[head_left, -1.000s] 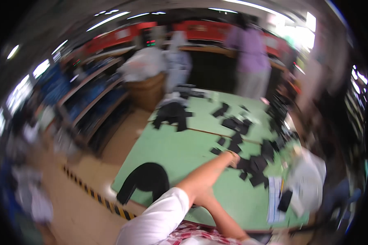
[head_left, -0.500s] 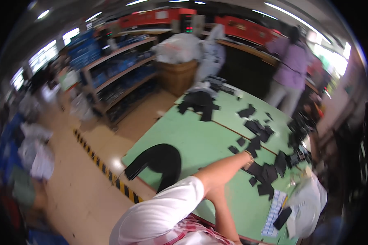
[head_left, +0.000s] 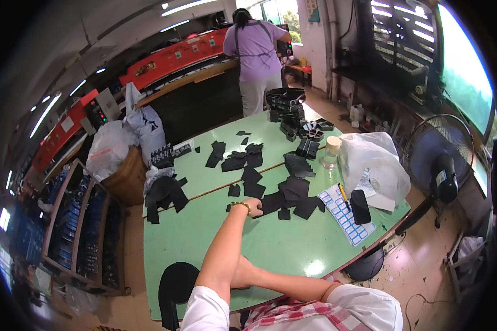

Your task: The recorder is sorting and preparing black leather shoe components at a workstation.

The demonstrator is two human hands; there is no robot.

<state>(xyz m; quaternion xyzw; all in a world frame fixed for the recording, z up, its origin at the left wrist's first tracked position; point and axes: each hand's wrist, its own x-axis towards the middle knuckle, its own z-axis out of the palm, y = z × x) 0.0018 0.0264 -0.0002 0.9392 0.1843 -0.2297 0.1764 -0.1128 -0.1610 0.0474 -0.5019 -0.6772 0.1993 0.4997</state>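
Note:
My left hand (head_left: 254,207), with a beaded bracelet (head_left: 241,204) at its wrist, is closed at the edge of a flat black cut piece (head_left: 271,203) on the green table (head_left: 204,237). More flat black pieces (head_left: 296,188) lie loosely overlapped just beyond and to the right. The right forearm crosses low behind my left one. Of my right hand (head_left: 242,272) only the back part near the wrist shows; its fingers are hidden by the left forearm. Close to the left elbow lies a curved stack of black strips (head_left: 176,281).
On the table's right are a lidded jar (head_left: 331,152), a white plastic bag (head_left: 373,165), a label sheet (head_left: 345,216), a pen (head_left: 344,194) and a phone (head_left: 360,207). Black frames (head_left: 286,105) are stacked at the far edge. A fan (head_left: 440,171) stands right; a person (head_left: 257,55) works beyond.
The view has swung right, bringing the fan and window side in. My left hand remains among the black pieces, and the right arm still crosses beneath it.

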